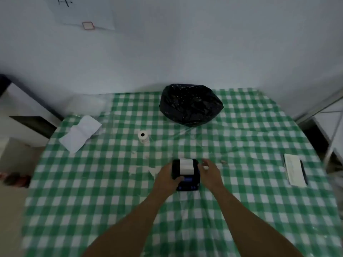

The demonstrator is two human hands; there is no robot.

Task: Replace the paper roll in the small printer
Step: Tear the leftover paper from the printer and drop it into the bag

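Note:
The small black printer (187,180) lies on the green checked tablecloth (241,201) in the middle of the table. A strip of white paper (186,166) covers its top part. My left hand (167,178) grips the printer's left side. My right hand (208,170) sits at the printer's right edge, fingers apart, with a small white scrap at the fingertips; whether it holds it is unclear. A white paper roll (143,137) stands on end farther back and to the left, apart from both hands.
A black plastic bag (191,104) sits at the table's back by the wall. Folded white paper (79,133) lies at the back left. A white box with a dark edge (295,169) lies at the right. Small paper scraps (141,168) lie left of the printer.

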